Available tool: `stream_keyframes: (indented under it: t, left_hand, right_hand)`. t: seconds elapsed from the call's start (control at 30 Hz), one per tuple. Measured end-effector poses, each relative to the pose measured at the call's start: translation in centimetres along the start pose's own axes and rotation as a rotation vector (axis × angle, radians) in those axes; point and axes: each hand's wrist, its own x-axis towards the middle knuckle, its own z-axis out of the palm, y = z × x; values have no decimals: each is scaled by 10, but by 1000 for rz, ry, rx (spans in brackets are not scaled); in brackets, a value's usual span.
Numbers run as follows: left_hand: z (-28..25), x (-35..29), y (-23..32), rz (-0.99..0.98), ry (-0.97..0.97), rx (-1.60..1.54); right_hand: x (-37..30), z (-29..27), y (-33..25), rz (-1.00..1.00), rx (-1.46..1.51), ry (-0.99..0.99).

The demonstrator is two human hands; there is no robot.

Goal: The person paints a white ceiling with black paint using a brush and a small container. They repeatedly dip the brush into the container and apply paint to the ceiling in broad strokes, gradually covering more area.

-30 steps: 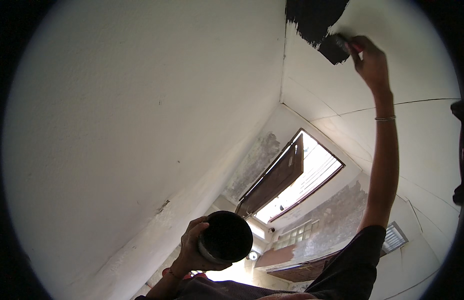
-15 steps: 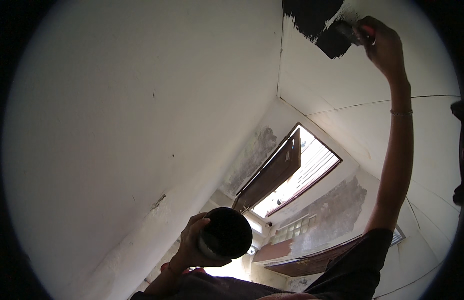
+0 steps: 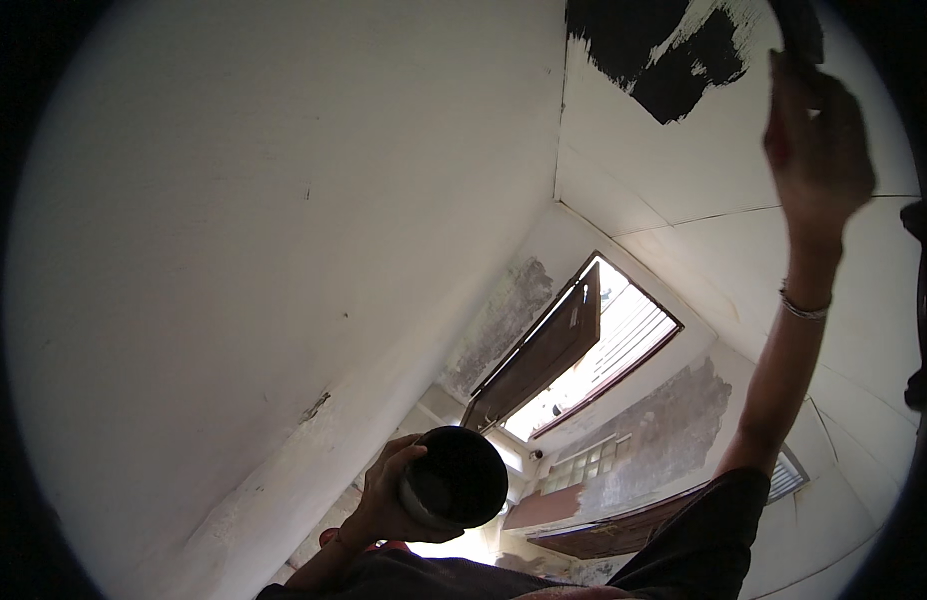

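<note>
My left hand [image 3: 381, 500] is wrapped round the side of a round dark container [image 3: 454, 480], its open mouth toward me. The inside looks black, and I cannot make out how full it is. High at the right, my right hand [image 3: 824, 150] is closed round a paintbrush [image 3: 799, 30] with dark bristles, slightly blurred. Most of the handle is hidden in my fingers. Left of the brush, a ragged patch of black paint [image 3: 674, 85] covers part of the white panelled surface [image 3: 684, 165]. The brush appears apart from that patch.
A large white wall [image 3: 234, 250] fills the left side. Beyond my hands is a bright barred window [image 3: 624, 335] with a brown shutter [image 3: 539, 350] swung open. Grey stained plaster [image 3: 674, 415] shows below it. A dark object [image 3: 916, 300] stands at the right rim.
My right hand has moved right with the brush, away from the black patch, which now reaches further right. My left hand and the container have shifted down slightly.
</note>
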Motion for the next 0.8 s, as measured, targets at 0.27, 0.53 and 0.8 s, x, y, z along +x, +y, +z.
stream_keyframes:
  t: [0.27, 0.53, 0.8]
  left_hand:
    - [-11, -9, 2, -33, 2, 88]
    - [-19, -12, 4, -70, 55, 129]
    - [-23, -15, 7, -52, 86, 95]
  right_hand:
    - [-80, 97, -114, -44, -112, -113]
    - [-147, 151, -170, -68, 162, -274]
    - [-162, 125, -196, -41, 428, -282]
